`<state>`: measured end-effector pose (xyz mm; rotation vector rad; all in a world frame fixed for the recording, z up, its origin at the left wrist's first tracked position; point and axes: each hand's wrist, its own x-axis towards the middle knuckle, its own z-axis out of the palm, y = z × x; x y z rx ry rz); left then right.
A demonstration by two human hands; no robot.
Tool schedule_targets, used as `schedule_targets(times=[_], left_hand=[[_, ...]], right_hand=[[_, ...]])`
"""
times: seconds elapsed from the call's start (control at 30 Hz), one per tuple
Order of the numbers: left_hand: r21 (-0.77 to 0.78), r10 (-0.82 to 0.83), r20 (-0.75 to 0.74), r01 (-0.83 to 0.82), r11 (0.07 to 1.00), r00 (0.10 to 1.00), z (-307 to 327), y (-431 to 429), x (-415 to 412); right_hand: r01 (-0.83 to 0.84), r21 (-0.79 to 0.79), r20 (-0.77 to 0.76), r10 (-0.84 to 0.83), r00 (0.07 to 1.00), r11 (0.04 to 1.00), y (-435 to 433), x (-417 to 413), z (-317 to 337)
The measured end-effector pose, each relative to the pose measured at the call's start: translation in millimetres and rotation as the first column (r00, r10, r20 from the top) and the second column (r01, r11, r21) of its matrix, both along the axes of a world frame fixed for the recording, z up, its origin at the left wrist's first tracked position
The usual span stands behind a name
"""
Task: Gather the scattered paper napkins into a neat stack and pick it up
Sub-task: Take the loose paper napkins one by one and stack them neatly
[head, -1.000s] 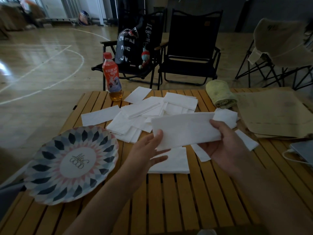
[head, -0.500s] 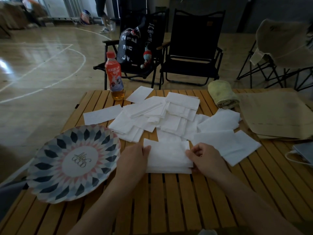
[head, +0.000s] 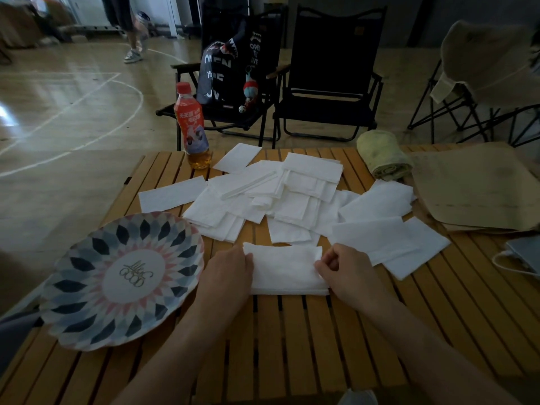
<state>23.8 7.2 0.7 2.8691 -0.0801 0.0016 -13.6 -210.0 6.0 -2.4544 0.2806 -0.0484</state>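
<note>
A small stack of white paper napkins lies on the slatted wooden table just in front of me. My left hand presses against the stack's left edge with its fingers laid down on it. On the right edge, my right hand has its fingers curled and pinches the stack's corner. Behind the stack, several loose napkins lie scattered and overlapping across the middle of the table. Single napkins lie at the far left and near right.
A patterned paper plate overhangs the table's left edge. An orange drink bottle stands at the back left. A rolled green towel and brown paper bags lie back right, a laptop with cable far right. Folding chairs stand behind.
One second ago both hands held a napkin in the air. It was laid onto the stack, and both hands now sit at the stack's side edges. A person walks past in the background.
</note>
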Motion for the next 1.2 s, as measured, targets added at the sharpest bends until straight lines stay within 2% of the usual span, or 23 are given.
schedule_targets(times=[0.17,0.27,0.4,0.5,0.57,0.63,0.73,0.8,0.9,1.07,1.2], left_hand=[[-0.046,-0.024,0.023,0.025,0.999,0.999,7,3,-3],[0.081,-0.061,0.018,0.059,0.995,0.998,4,1,-6],[0.104,-0.025,0.042,0.021,0.994,0.999,1,2,-6],[0.103,0.019,0.135,-0.033,0.994,0.991,5,0,-7],[0.127,-0.034,0.201,0.008,0.992,0.979,8,-1,-7],[0.128,-0.14,0.225,0.114,0.985,0.964,9,-3,-6],[0.098,-0.233,0.143,0.22,0.97,0.962,6,-5,-6],[0.084,-0.237,0.077,0.231,0.969,0.968,4,-4,-6],[0.149,-0.314,0.017,0.308,0.939,0.949,1,-1,-6],[0.056,-0.252,0.087,0.248,0.967,0.964,3,-4,-7],[0.024,-0.254,0.1,0.253,0.967,0.962,4,-3,-7]], right_hand=[[-0.017,-0.035,-0.007,0.016,1.0,0.999,3,-2,-1],[-0.023,-0.072,-0.019,0.022,1.0,0.997,5,-4,-1],[-0.048,-0.189,-0.038,0.042,0.998,0.981,7,-5,3],[-0.061,-0.3,-0.079,0.039,0.996,0.952,3,-6,9],[-0.038,-0.366,-0.035,0.027,0.999,0.93,-6,-2,11],[0.005,-0.392,0.079,0.029,0.996,0.92,-18,7,13],[-0.038,-0.386,0.139,0.099,0.985,0.922,-41,26,11],[-0.091,-0.388,0.072,0.129,0.989,0.917,-57,35,6],[-0.106,-0.43,0.009,0.122,0.993,0.897,-77,38,-5],[-0.06,-0.483,0.101,0.124,0.987,0.873,-89,38,-7],[-0.058,-0.532,0.095,0.128,0.987,0.845,-89,39,-2]])
